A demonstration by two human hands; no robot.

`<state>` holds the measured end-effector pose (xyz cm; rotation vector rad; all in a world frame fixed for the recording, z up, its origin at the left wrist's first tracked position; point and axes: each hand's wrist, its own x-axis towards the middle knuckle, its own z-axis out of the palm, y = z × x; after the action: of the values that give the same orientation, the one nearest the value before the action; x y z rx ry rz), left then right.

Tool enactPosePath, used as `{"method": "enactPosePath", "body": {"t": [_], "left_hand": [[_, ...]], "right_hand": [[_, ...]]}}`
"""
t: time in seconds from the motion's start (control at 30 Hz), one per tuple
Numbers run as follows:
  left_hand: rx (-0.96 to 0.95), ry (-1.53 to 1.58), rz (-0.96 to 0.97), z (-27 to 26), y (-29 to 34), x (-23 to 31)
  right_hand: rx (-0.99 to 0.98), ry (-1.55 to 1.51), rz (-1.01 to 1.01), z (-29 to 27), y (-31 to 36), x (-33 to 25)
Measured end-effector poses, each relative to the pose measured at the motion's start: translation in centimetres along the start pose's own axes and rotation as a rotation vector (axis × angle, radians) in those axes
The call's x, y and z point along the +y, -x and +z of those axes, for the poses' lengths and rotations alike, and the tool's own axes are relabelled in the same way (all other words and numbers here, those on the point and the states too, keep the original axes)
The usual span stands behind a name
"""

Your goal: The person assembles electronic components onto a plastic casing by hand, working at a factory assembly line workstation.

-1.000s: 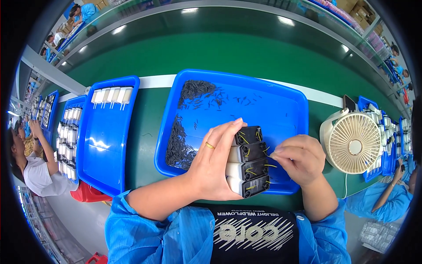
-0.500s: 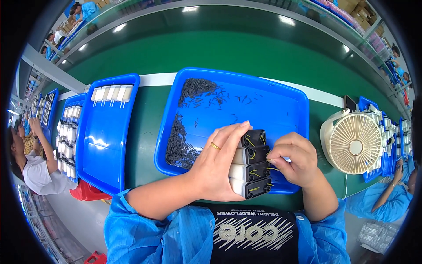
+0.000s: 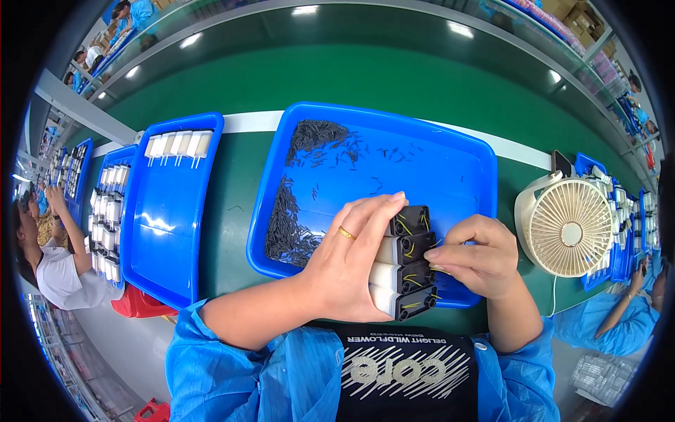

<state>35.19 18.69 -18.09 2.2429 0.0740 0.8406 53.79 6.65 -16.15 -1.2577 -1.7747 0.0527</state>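
Note:
My left hand [image 3: 344, 257] is wrapped round a stack of several white blocks with black end caps [image 3: 413, 264], the caps turned toward my right hand. Short yellow wires stick out of the caps. At the second and third caps, my right hand [image 3: 481, 257] pinches thumb and forefinger together, and a yellow wire shows just below the fingertips. Whatever lies between them is too small to make out. Both hands are over the near right part of a large blue tray [image 3: 450, 137]. Small black tube-like pieces [image 3: 281, 225] lie heaped along the tray's left side and scattered at its far side.
To the left, another blue tray [image 3: 165, 246] holds a row of white blocks [image 3: 179, 145] at its far end. A fuller tray of white blocks [image 3: 107, 218] stands beyond it. A cream fan [image 3: 571, 234] stands on the right near more trays. Co-workers sit at both sides.
The stack in my left hand has shifted very slightly right. My right hand has moved a little right with it, its fingers straighter, still pinched at the caps.

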Motion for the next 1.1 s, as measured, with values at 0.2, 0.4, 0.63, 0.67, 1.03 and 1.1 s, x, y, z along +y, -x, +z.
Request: {"method": "enactPosePath", "body": {"t": [0.2, 0.4, 0.63, 0.67, 1.03, 1.1], "left_hand": [[-0.016, -0.008, -0.010, 0.1, -0.1, -0.1], [0.004, -0.077, 0.016, 0.3, -0.4, 0.2], [0.028, -0.118, 0.058, 0.3, -0.1, -0.1], [0.031, -0.112, 0.068, 0.3, -0.1, -0.1], [0.029, -0.016, 0.064, -0.1, 0.1, -0.3], [0.036, -0.025, 0.068, 0.1, 0.1, -0.3]], "right_hand": [[-0.037, -0.026, 0.035, 0.3, -0.1, 0.0], [-0.041, 0.053, 0.089, 0.3, -0.1, -0.4], [-0.038, -0.336, 0.587, 0.5, 0.2, -1.3], [-0.020, -0.493, 0.728, 0.5, 0.3, -1.3], [0.041, -1.118, 0.779, 0.8, 0.6, -0.8], [0.026, -1.097, 0.771, 0.7, 0.7, -0.8]]}}
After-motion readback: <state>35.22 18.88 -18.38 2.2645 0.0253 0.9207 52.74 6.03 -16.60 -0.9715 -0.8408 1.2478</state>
